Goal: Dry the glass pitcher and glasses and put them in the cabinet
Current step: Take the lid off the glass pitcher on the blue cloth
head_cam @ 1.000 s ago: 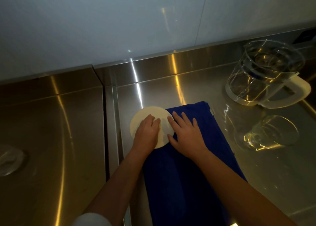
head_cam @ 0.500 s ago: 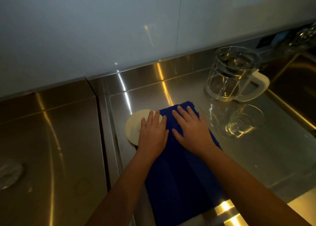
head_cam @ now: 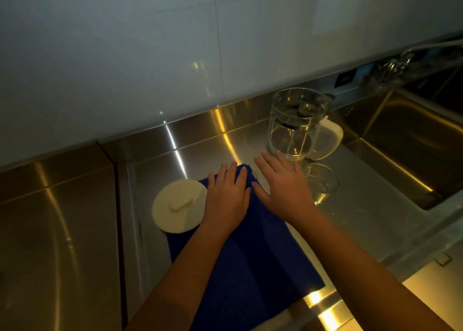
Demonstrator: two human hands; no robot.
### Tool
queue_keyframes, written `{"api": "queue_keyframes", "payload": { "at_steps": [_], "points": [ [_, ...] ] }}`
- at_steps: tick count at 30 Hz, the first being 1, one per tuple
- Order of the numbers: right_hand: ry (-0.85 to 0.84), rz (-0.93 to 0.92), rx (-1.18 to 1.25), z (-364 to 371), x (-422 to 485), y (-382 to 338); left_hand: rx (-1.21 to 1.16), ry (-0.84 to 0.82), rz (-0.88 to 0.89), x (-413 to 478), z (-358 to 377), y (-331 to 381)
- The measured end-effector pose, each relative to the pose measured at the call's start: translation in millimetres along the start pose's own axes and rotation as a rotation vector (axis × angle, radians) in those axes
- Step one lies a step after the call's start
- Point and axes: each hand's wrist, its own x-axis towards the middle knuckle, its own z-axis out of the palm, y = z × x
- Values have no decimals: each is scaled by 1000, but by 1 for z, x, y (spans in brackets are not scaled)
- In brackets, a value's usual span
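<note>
Blue towel (head_cam: pixel 250 250): lies flat on the steel surface (head_cam: pixel 75 230), its long side running toward the person.
Left grip (head_cam: pixel 226 195): fingers straight & close together, palm flat on the far end of the towel; holds nothing.
Right grip (head_cam: pixel 283 180): fingers straight & spread, holds nothing. The thumb is at the towel's right edge. I cannot tell if the palm rests or hovers.
Glass pitcher (head_cam: pixel 293 127): upright on the surface near the back wall, just beyond the right fingertips and not on the towel. The white handle (head_cam: pixel 328 140) is turned toward the sink (head_cam: pixel 400 142).
Glass (head_cam: pixel 319 180): just in front of the pitcher, beside the right grip. With the glare I cannot tell if it is upright or on its side.
White lid (head_cam: pixel 179 205): knob up, partly on the towel's left corner, just beside the left grip.
Step, as I judge: smoothing the towel as a drying pad, then fetching the pitcher.
To do it well: press out folds w/ both palms so that glass stands stable on it. Take the pitcher by the handle, w/ the other palm under the base, because wet glass probably slips.
Risk: the glass is near the right wrist & hard to see, so an elbow sweep could knock it toward the sink.
Progress: early, I think. Nothing looks put away, and no cabinet is in view.
</note>
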Motion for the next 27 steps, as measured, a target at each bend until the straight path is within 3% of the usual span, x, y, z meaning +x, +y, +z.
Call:
{"api": "queue_keyframes", "payload": {
  "at_steps": [15,27],
  "points": [
    [-26,86,-4,-40,47,154,-66,-17,-80,113,24,107],
    [-120,154,37,-17,72,217,18,-19,25,178,55,132]
  ]
}}
